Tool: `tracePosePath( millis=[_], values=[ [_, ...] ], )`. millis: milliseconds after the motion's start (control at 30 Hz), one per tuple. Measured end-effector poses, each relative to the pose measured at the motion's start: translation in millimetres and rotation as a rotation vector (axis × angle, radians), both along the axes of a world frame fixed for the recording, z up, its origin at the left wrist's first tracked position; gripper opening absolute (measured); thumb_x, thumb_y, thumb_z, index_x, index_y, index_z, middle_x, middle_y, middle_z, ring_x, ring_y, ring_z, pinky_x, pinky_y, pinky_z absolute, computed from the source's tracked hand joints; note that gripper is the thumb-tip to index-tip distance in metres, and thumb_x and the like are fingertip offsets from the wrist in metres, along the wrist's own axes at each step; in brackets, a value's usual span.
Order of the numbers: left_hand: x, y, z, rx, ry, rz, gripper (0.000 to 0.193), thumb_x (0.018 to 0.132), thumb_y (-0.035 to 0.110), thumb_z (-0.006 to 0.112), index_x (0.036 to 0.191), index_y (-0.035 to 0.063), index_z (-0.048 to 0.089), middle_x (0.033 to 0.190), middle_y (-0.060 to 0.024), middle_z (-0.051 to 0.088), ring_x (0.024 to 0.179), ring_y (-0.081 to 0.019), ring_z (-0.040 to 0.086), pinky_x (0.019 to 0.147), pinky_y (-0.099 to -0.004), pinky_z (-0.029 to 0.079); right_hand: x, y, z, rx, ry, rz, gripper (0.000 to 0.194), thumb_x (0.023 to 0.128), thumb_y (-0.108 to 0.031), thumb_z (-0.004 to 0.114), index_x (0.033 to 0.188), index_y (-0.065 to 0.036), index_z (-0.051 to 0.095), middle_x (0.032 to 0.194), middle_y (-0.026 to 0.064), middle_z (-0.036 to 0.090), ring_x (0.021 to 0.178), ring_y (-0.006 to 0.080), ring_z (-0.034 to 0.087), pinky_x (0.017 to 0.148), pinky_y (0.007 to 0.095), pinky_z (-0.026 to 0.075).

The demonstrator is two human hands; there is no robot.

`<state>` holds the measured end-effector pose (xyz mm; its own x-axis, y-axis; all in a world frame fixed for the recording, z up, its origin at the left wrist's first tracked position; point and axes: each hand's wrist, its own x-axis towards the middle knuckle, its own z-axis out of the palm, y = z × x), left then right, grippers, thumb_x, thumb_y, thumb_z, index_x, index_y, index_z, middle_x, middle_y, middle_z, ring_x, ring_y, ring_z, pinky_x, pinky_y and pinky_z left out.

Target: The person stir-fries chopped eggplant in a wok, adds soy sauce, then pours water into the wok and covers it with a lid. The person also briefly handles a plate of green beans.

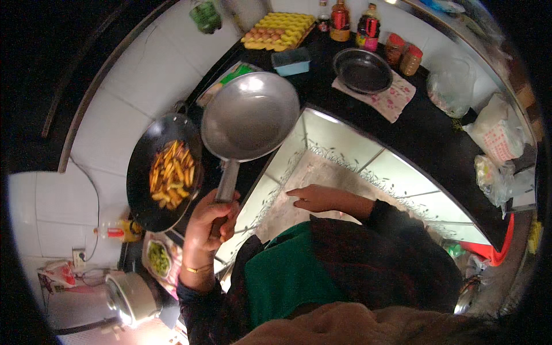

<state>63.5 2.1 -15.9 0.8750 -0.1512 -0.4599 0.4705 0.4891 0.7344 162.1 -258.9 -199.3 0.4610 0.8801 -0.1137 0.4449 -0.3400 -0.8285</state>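
Note:
My left hand (212, 224) is closed around the handle of a shallow grey metal pan (250, 116). The pan is held up above the counter's edge, with its bare inner face toward me. Just left of it is a black wok (140, 181) on the cooking surface, with browned strips of food (172, 172) inside that look like fried potato. In front of my body my right hand (317, 198) hangs over the floor. Its index finger is extended, the fingers are apart, and it holds nothing.
A black frying pan (362, 71) rests on a flowered cloth (396, 97) on the dark counter (431, 142). Behind are a yellow egg tray (284, 26), a blue container (291, 64), bottles (340, 21) and spice jars (410, 60). Chopped greens (158, 258) and a lidded pot (133, 297) stand lower left.

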Motion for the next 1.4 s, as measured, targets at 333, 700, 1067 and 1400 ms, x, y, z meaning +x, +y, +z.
tracePosePath(
  millis=[333,700,1067,1400],
  values=[
    [228.5,-220.2,-89.2,0.057,-0.118,-0.185,0.022,0.085,0.01,0.061,0.103,0.0024,0.052,0.07,-0.0036,0.05,0.051,-0.0126,0.048,0.043,-0.0273,0.038,90.9,-255.3,-30.1,-0.226,0.176,-0.407,0.048,0.094,-0.023,0.051,0.139,-0.007,0.046,0.094,0.0184,0.069,0.074,0.0255,0.069,0.07,0.0378,0.055],
    [356.6,-336.8,-195.1,-0.101,0.001,-0.179,0.013,0.086,0.011,0.062,0.084,0.0048,0.05,0.069,-0.0064,0.052,0.056,-0.016,0.052,0.048,-0.0313,0.044,119.8,-336.8,-61.5,-0.155,0.127,-0.408,0.045,0.094,-0.023,0.053,0.137,-0.006,0.051,0.093,0.018,0.07,0.078,0.0231,0.069,0.073,0.0367,0.055],
    [371.1,-336.2,-235.2,-0.187,0.209,-0.229,0.03,0.093,0.032,0.056,0.109,0.0065,0.058,0.104,-0.022,0.066,0.072,-0.0315,0.067,0.072,-0.0506,0.058,93.2,-370.9,-26.9,-0.186,0.243,-0.669,0.05,0.094,-0.038,0.054,0.128,-0.001,0.055,0.122,0.0235,0.061,0.107,0.0429,0.061,0.089,0.0488,0.05],
    [227.3,-356.4,-273.9,0.011,0.377,-0.456,0.047,0.097,0.04,0.047,0.124,0.001,0.052,0.121,-0.0183,0.058,0.098,-0.0304,0.059,0.09,-0.0454,0.049,-121.7,-403.3,-42.5,-0.427,0.25,-1.114,0.048,0.094,-0.027,0.052,0.136,-0.003,0.049,0.106,0.026,0.066,0.1,0.043,0.062,0.089,0.0497,0.048]
  ],
)
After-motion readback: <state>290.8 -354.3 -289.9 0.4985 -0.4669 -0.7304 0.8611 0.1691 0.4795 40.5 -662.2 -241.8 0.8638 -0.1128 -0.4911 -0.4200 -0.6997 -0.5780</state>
